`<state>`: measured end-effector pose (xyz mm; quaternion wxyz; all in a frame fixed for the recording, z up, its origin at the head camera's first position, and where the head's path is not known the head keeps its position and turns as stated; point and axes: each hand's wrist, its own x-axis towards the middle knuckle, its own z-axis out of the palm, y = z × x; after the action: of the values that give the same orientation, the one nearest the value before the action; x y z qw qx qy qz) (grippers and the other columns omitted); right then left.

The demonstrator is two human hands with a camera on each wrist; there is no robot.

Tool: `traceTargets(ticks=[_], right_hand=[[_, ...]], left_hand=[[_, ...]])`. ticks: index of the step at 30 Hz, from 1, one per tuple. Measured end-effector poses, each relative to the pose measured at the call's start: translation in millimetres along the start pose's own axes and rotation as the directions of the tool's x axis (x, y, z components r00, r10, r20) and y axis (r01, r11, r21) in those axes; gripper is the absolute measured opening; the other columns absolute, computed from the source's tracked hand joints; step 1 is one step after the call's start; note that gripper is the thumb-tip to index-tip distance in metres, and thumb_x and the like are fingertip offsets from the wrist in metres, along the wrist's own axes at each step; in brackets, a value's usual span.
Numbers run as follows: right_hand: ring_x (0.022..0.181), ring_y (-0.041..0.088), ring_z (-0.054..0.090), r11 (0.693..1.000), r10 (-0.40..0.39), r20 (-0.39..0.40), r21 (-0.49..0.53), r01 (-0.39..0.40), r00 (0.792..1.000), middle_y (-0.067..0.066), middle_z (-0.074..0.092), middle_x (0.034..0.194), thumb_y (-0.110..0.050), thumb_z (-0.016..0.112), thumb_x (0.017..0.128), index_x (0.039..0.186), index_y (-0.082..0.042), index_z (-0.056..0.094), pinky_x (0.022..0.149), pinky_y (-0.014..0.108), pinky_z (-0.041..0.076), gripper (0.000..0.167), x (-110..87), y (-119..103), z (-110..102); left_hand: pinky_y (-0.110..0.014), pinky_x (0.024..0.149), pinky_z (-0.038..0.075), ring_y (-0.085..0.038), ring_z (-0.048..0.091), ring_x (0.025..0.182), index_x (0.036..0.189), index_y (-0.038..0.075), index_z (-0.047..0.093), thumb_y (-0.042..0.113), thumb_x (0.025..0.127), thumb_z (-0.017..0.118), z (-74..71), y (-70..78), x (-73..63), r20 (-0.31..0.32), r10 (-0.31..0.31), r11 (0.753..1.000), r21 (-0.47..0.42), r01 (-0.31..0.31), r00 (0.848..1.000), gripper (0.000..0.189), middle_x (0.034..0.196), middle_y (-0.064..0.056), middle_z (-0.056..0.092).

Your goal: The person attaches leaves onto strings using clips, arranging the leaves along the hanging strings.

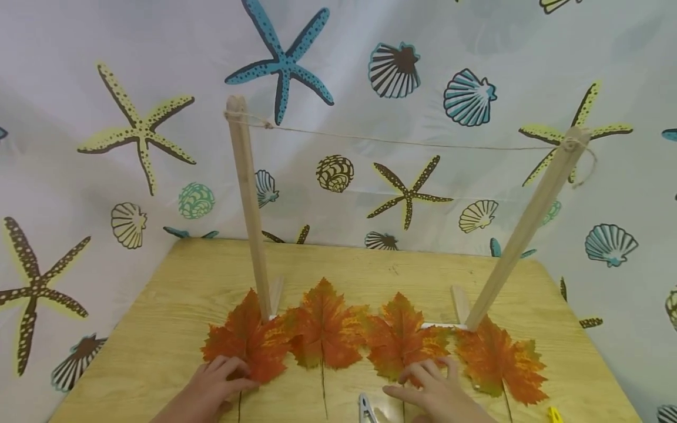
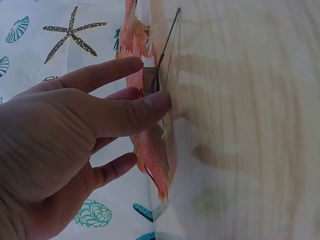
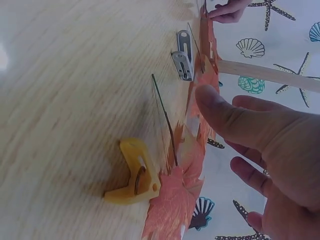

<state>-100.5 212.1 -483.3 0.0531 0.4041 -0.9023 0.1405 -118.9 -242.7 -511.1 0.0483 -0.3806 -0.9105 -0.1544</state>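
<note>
Several orange-red maple leaves with thin dark stems lie in a row on the wooden table. My left hand is at the lower edge of the leftmost leaf, its fingers loosely bent; in the left wrist view the thumb lies near a stem, without a clear grip. Over the lower part of the third leaf hovers my right hand, fingers spread and holding nothing. Between the hands lies a grey clothespin. A yellow clothespin sits beside the rightmost leaf.
Behind the leaves stand two wooden posts, left and right, with a twine string tied between their tops. A white cloth printed with starfish and shells hangs around the table. A second leaf lies between the posts.
</note>
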Motion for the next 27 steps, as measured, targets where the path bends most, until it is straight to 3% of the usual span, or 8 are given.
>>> traceTargets(ticks=[5,9,14,17,21,27], right_hand=[[0.095,0.009,0.043,0.998,-0.051,-0.028,0.023,0.052,0.998,-0.013,0.051,0.109,-0.046,0.066,0.089,0.133,-0.029,0.064,0.08,0.051,0.032,0.047,7.6,0.4,4.8],[0.091,0.005,0.038,0.995,-0.09,-0.009,0.038,0.09,0.996,-0.011,0.052,0.108,-0.056,0.058,0.093,0.132,-0.03,0.066,0.082,0.042,0.026,0.047,11.7,1.9,10.4],[0.09,0.001,0.032,0.99,-0.091,0.063,0.117,0.083,0.994,-0.009,0.052,0.11,-0.06,0.053,0.095,0.135,-0.029,0.064,0.081,0.035,0.02,0.051,19.1,3.4,14.5],[0.091,0.001,0.033,0.982,-0.062,0.114,0.182,0.04,0.992,-0.009,0.051,0.111,-0.058,0.057,0.094,0.136,-0.03,0.062,0.081,0.036,0.019,0.051,23.3,3.7,14.0],[0.093,0.001,0.035,0.97,-0.053,0.155,0.245,0.014,0.986,-0.01,0.05,0.112,-0.056,0.058,0.094,0.139,-0.032,0.06,0.082,0.035,0.019,0.051,27.5,3.3,10.9],[0.091,0.001,0.032,0.957,-0.099,0.188,0.288,0.041,0.977,-0.012,0.047,0.111,-0.053,0.06,0.094,0.141,-0.033,0.058,0.082,0.031,0.018,0.051,36.4,1.8,11.1]], left_hand=[[-0.019,0.065,0.028,-0.004,0.039,0.084,0.109,0.021,0.076,-0.001,0.07,0.084,3.8,-7.8,2.1,-0.033,0.075,0.995,-0.056,-0.077,0.997,0.046,0.1,0.007,0.055],[-0.014,0.061,0.026,0.003,0.031,0.076,0.101,0.019,0.078,-0.004,0.074,0.08,6.9,-10.9,3.7,-0.043,0.13,0.982,-0.133,-0.134,0.991,0.036,0.089,0.011,0.052],[-0.012,0.06,0.031,0.007,0.031,0.073,0.094,0.021,0.08,0.016,0.087,0.075,3.7,-10.7,7.5,0.003,0.113,0.961,-0.255,-0.109,0.994,0.009,0.083,0.014,0.053],[-0.012,0.06,0.031,0.008,0.03,0.071,0.091,0.023,0.08,0.024,0.09,0.072,0.6,-10.2,11.1,0.046,0.1,0.954,-0.288,-0.082,0.994,0.009,0.081,0.016,0.052],[-0.011,0.06,0.029,0.009,0.03,0.07,0.088,0.024,0.081,0.02,0.089,0.073,-1.8,-10.2,16.3,0.074,0.1,0.957,-0.28,-0.076,0.992,0.009,0.079,0.018,0.052],[-0.012,0.06,0.034,0.009,0.034,0.072,0.085,0.025,0.081,0.013,0.084,0.077,-4.3,-9.0,16.9,0.069,0.102,0.966,-0.246,-0.082,0.992,0.013,0.079,0.019,0.053]])
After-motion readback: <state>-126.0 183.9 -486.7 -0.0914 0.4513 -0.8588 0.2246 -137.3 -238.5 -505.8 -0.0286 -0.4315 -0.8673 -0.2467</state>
